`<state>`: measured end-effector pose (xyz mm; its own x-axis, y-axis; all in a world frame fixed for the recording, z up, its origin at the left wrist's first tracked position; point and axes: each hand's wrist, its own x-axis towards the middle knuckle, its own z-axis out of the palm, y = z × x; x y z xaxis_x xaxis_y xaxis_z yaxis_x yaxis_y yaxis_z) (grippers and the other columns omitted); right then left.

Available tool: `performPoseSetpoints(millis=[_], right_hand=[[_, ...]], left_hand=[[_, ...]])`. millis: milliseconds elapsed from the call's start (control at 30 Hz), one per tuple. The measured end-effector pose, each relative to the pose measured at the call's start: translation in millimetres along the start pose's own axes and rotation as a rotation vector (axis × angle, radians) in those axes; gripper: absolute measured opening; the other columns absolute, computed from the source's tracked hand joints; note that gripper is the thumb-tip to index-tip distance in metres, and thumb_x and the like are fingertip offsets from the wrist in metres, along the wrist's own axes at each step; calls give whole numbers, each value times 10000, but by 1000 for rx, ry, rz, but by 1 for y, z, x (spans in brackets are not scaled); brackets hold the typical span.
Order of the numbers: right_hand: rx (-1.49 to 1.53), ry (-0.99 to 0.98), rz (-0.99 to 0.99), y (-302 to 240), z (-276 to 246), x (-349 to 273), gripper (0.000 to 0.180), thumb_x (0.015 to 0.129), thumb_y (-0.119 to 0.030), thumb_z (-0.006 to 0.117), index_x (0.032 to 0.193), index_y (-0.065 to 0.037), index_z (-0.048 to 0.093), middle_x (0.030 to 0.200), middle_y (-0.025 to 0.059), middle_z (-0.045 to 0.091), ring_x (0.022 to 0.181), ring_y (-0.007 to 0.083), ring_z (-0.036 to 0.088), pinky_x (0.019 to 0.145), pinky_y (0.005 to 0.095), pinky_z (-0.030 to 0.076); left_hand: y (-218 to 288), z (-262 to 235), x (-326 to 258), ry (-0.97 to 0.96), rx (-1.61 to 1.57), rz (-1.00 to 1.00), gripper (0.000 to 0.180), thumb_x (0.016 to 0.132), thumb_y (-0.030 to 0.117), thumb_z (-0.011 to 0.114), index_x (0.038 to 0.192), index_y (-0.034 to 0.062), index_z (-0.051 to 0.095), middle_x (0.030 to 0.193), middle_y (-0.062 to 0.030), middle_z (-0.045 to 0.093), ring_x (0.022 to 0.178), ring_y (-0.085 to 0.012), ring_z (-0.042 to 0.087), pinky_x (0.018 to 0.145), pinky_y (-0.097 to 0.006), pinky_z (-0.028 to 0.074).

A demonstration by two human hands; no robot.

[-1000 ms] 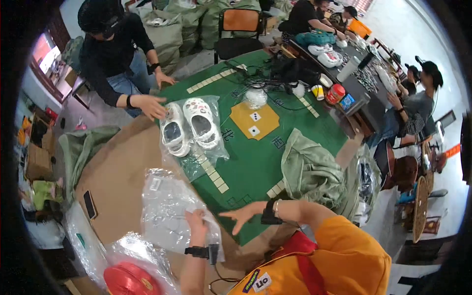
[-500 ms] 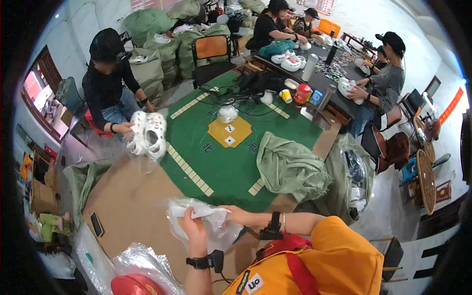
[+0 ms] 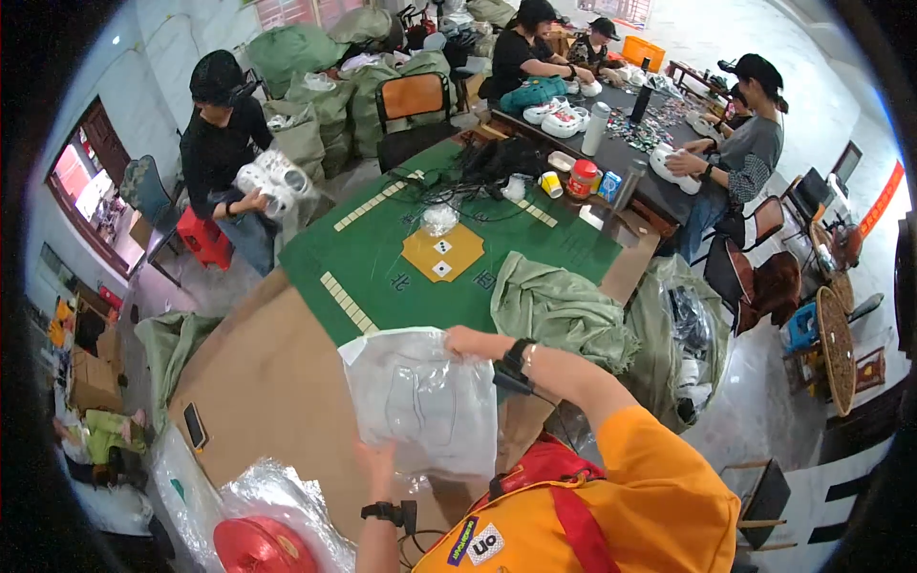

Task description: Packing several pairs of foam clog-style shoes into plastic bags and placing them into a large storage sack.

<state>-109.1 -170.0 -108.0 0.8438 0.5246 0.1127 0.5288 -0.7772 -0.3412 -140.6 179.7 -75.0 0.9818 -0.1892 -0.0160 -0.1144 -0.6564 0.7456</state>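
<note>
A clear, whitish plastic bag (image 3: pixel 420 406) is spread out flat in front of me, over the near edge of the table. My right hand (image 3: pixel 471 343) is closed on its upper edge near the far right corner. At the bag's lower left, my left hand (image 3: pixel 375 460) is closed on the near edge, its fingertips partly covered by the film. Faint fold lines run down the middle of the bag, and no item shows inside it.
Across the brown board (image 3: pixel 267 363), a co-worker holds white clogs (image 3: pixel 272 181) in plastic. A phone (image 3: pixel 195 426), red twine spool (image 3: pixel 263 546) and silvery plastic sheets (image 3: pixel 287 492) lie at left. A green woven sack (image 3: pixel 559 310) sits right on the green game mat (image 3: pixel 382 253).
The bunched bag has been opened out flat between my hands. My right hand moved up and away, my left hand down. The co-worker drew the clogs back and up.
</note>
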Motion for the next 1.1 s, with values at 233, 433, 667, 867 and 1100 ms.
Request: performPoseSetpoints(millis=[233,433,667,867,1100], right_hand=[[62,506,862,-19,-50,12,680,640,-221,620,1240,-165,304,1149,149,403,1049,341,406,806,503,358],[286,437,996,-18,29,-66,689,662,-209,624,1245,-79,281,1141,202,417,1032,365,427,848,422,372],[995,230,862,-77,98,-151,783,665,-215,677,1245,23,208,1139,231,385,1046,325,419,862,367,374],[753,139,903,-85,46,-124,906,650,-247,666,1318,-61,83,1273,210,248,1162,382,249,956,409,263],[275,35,342,-69,-7,-135,622,660,-192,640,1215,-110,370,1299,244,171,1170,386,281,929,381,320]], left_hand=[[-68,80,-33,-267,-419,-285,760,666,88,618,1271,-67,184,1245,-222,339,1146,-302,357,944,-356,317],[-98,83,-35,-23,-266,-390,662,654,145,638,1201,-27,306,1154,-228,408,1075,-345,395,905,-398,320],[-79,78,-41,-30,-252,-279,692,656,133,621,1230,2,258,1141,-216,417,1054,-334,410,872,-402,343],[-80,107,-39,-296,-583,-275,676,538,-76,582,1153,-51,302,1068,-180,448,969,-270,477,720,-319,461],[-22,99,-32,-283,-545,-385,632,614,-66,533,1195,-33,289,1052,-171,457,947,-236,487,695,-318,468]])
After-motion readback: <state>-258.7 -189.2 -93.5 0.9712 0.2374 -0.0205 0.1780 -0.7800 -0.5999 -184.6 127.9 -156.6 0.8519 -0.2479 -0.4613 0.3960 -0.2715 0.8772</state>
